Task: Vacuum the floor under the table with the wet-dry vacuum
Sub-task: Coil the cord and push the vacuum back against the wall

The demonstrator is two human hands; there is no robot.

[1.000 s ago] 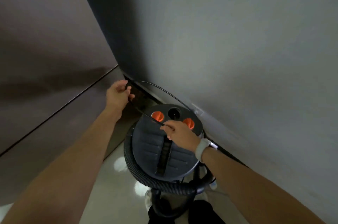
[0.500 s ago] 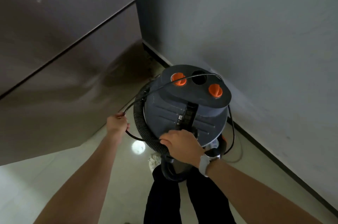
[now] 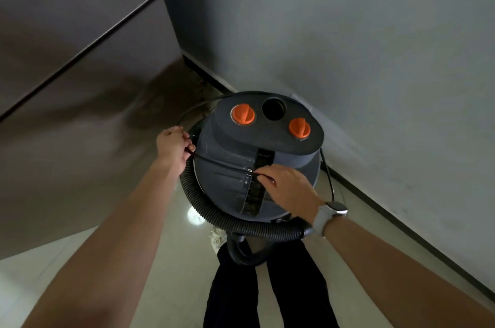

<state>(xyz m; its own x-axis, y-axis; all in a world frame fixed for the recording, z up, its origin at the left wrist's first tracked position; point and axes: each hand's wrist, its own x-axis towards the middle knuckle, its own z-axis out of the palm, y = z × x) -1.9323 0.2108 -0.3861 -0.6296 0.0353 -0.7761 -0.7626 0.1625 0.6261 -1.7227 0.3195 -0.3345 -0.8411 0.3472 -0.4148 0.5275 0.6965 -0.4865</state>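
Corner floor tiles (image 3: 166, 260) carry wet-dry vacuum (image 3: 257, 156), frame centre. Power cord (image 3: 222, 164) runs left-right across its lid, pinched by left hand (image 3: 172, 144) and right hand (image 3: 286, 188).

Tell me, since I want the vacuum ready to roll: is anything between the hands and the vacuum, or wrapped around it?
Nothing separates them: both the left hand and right hand pinch the thin black cord stretched across the vacuum lid. The corrugated hose loops around its near side, and the cord circles the far side.
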